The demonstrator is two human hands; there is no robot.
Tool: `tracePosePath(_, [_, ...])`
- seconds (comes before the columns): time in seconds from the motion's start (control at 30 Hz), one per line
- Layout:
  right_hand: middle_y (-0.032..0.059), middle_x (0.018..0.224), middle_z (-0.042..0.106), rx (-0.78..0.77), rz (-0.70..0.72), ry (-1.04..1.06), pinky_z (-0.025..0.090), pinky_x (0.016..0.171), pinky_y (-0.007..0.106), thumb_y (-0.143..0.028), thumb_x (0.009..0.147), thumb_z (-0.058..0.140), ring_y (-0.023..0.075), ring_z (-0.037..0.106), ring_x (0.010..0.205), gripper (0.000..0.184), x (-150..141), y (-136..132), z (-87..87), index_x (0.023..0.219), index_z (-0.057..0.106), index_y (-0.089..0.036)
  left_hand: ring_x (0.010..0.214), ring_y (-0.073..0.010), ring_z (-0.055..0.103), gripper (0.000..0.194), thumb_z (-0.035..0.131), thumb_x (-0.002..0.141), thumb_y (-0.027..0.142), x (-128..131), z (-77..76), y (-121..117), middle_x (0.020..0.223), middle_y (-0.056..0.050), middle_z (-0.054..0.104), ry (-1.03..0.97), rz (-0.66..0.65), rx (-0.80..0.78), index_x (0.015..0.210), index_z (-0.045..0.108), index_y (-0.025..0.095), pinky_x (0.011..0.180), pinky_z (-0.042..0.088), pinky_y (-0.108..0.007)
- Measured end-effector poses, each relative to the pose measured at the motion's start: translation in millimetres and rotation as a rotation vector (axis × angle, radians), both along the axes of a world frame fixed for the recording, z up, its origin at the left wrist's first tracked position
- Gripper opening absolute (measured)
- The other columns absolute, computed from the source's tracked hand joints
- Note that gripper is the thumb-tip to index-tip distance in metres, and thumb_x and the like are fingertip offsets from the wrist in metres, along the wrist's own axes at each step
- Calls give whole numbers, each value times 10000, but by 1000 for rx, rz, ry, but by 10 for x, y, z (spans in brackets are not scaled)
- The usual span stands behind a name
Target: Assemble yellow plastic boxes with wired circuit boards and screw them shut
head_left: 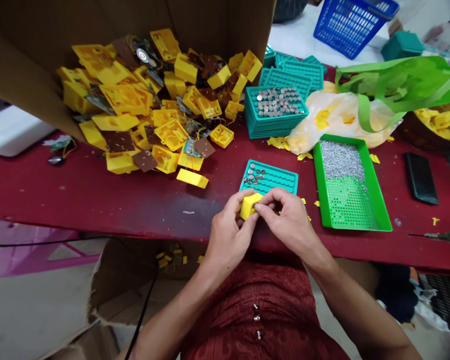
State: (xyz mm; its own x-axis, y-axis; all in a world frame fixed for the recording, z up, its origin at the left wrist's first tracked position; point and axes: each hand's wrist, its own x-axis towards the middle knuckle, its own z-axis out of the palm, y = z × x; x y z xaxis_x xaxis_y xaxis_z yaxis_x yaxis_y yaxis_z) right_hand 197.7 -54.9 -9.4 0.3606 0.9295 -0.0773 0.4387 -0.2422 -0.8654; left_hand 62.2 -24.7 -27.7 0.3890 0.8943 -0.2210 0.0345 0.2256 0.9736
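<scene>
Over the red surface [97,200] — left hand [232,237] grips a yellow plastic casing [248,206], long axis tilting up toward the right hand [288,222], its fingers pinching the far end — just below a teal tray [269,176].

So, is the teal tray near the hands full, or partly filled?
The teal tray is partly filled: round metal discs sit only at its left end; the other pockets look empty.
</scene>
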Motion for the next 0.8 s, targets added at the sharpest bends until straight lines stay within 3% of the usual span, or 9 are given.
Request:
tracePosePath(0.1, [-52, 646, 530, -27, -18, -33, 365, 577, 258, -205, 700, 702, 103, 466, 601, 178, 82, 40, 32, 713, 525, -196, 982, -217, 681, 376, 693, 824, 203, -4, 13, -12, 1121, -58, 731, -7, -42, 11, 1196, 643, 234, 862, 529, -324])
tracePosePath(0.2, [-79, 573, 445, -79, 71, 137, 326, 510, 244, -332, 650, 767, 84, 404, 533, 331, 193, 86, 42, 660, 462, -205, 998, -190, 680, 343, 727, 798, 208, 0, 32, 14, 1134, -60, 727, -172, -48, -116, 1132, 651, 199, 898, 533, -303])
tracePosePath(0.27, [-70, 580, 467, -75, 147, 310, 342, 497, 242, -426, 685, 746, 81, 424, 522, 358, 255, 91, 45, 659, 466, -203, 950, -169, 694, 366, 763, 769, 215, -7, 45, 38, 1093, -58, 740, -274, -33, -228, 1119, 658, 183, 885, 546, -287])
tracePosePath(0.37, [-49, 634, 535, 40, 70, 407, 391, 520, 241, -445, 754, 702, 77, 471, 540, 319, 303, 41, 54, 721, 507, -195, 860, -166, 717, 429, 798, 738, 215, -30, 69, 65, 1009, -61, 761, -351, -20, -376, 1141, 660, 167, 799, 576, -274])
tracePosePath(0.5, [-39, 680, 579, 170, -24, 290, 435, 581, 243, -326, 793, 685, 83, 516, 601, 182, 307, -81, 45, 756, 569, -191, 819, -186, 734, 436, 820, 714, 208, -34, 103, 86, 1002, -76, 763, -378, -25, -472, 1121, 672, 155, 752, 592, -284])
tracePosePath(0.67, [-26, 789, 664, 149, 75, 75, 475, 703, 269, -223, 834, 670, 110, 597, 732, 41, 321, -191, 22, 813, 641, -203, 884, -181, 714, 412, 812, 727, 214, 4, 96, 71, 1072, -79, 745, -366, -39, -470, 1117, 684, 175, 773, 596, -281])
tracePosePath(0.8, [-26, 777, 673, 155, 142, -129, 477, 729, 280, -169, 855, 653, 118, 606, 726, 75, 310, -233, 7, 789, 639, -203, 874, -178, 705, 427, 804, 741, 231, 23, 74, 10, 1023, -67, 742, -307, -101, -481, 1145, 675, 183, 747, 604, -275])
